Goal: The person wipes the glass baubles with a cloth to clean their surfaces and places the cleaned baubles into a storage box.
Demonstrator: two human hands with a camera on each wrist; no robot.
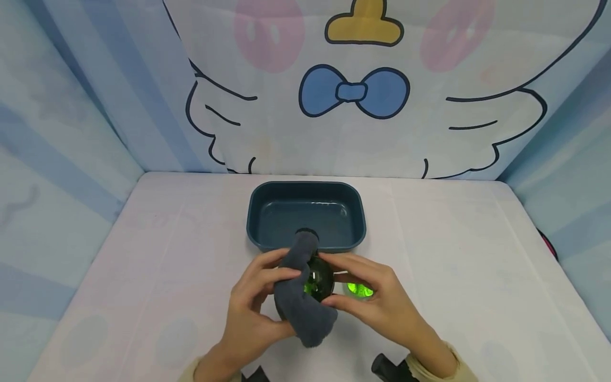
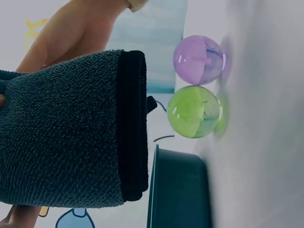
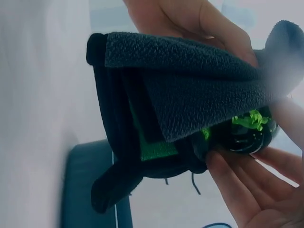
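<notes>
A dark grey towelling cloth [image 1: 305, 310] is draped over one side of a dark, glossy see-through ball [image 1: 321, 278] with bright green showing in it. My left hand [image 1: 255, 300] grips the cloth, its fingers and thumb spread round it and the ball beneath. On the other side, my right hand [image 1: 369, 289] pinches the bare part of the ball between thumb and fingers. In the right wrist view, the cloth [image 3: 190, 99] hangs in folds with a black edging, and green pieces [image 3: 251, 120] show through the ball.
A dark blue-green rectangular basin [image 1: 305, 215] stands just beyond my hands. In the left wrist view, a clear purple ball [image 2: 197, 59] and a clear green ball [image 2: 192, 111] lie on the white tabletop [image 1: 453, 254]. Printed curtains enclose the back and sides.
</notes>
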